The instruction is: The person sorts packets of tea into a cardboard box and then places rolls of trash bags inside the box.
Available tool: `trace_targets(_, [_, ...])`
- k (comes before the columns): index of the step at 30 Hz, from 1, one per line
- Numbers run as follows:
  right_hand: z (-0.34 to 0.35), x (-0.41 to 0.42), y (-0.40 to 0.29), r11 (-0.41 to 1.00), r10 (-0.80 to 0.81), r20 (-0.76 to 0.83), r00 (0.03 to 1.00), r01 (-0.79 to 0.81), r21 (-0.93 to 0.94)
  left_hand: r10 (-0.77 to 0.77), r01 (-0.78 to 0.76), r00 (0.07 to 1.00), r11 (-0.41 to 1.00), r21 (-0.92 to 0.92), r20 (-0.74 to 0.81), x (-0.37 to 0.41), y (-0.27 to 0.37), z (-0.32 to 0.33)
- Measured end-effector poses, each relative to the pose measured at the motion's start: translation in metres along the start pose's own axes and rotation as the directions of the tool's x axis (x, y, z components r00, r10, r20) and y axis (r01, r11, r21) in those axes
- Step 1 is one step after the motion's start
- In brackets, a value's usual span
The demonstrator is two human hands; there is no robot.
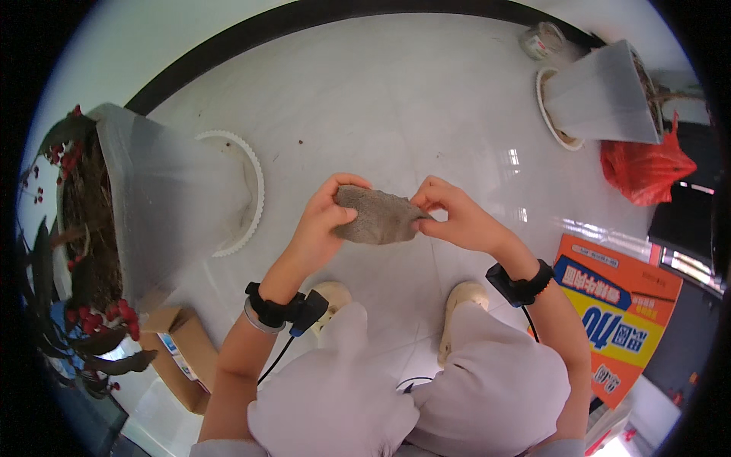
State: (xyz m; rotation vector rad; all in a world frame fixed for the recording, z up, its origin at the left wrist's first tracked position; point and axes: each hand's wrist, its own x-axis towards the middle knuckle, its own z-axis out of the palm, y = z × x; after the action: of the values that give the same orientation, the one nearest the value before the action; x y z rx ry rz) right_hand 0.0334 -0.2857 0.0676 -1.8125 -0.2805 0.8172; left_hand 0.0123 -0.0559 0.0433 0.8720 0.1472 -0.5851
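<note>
A grey-brown cloth [377, 220], fuzzy like a folded rag, is held up between both hands above the tiled floor. My left hand [325, 220] grips its left end, thumb on top and the fingers behind it. At the other end, my right hand [454, 217] pinches a narrow corner of the cloth between thumb and fingers. The cloth's underside is hidden. Black straps with small devices and cables sit on both wrists, the left strap [274, 305] beside a silver bangle.
A tall pale planter [165, 211] with red-berried plants stands left on a white saucer [260, 194]. Another planter [599, 97], a clear jar [542, 41] and a red plastic bag [645, 165] are at right. An orange printed carton [617, 320] and an open cardboard box [185, 354] flank my legs.
</note>
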Motion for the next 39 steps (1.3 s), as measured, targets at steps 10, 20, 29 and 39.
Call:
trace_targets(10, [0.015,-0.020,-0.025,0.236,-0.775,-0.056,0.630,0.206,-0.950,0.593,-0.560,0.550,-0.262,0.786,0.589,-0.030,0.017,-0.002])
trace_targets(20, [0.018,0.044,-0.060,0.160,-0.771,0.142,0.621,0.404,-0.900,0.560,-0.300,0.826,0.353,0.887,0.056,-0.058,0.012,-0.020])
trace_targets(29, [0.048,0.132,-0.015,0.261,-0.617,0.368,0.696,0.622,-0.739,0.586,-0.074,0.807,0.228,0.971,-0.076,-0.049,0.001,-0.059])
trace_targets(39, [0.008,0.224,0.017,0.124,-0.631,0.488,0.603,0.700,-0.704,0.617,0.161,0.779,-0.029,0.987,-0.109,0.046,0.014,-0.095])
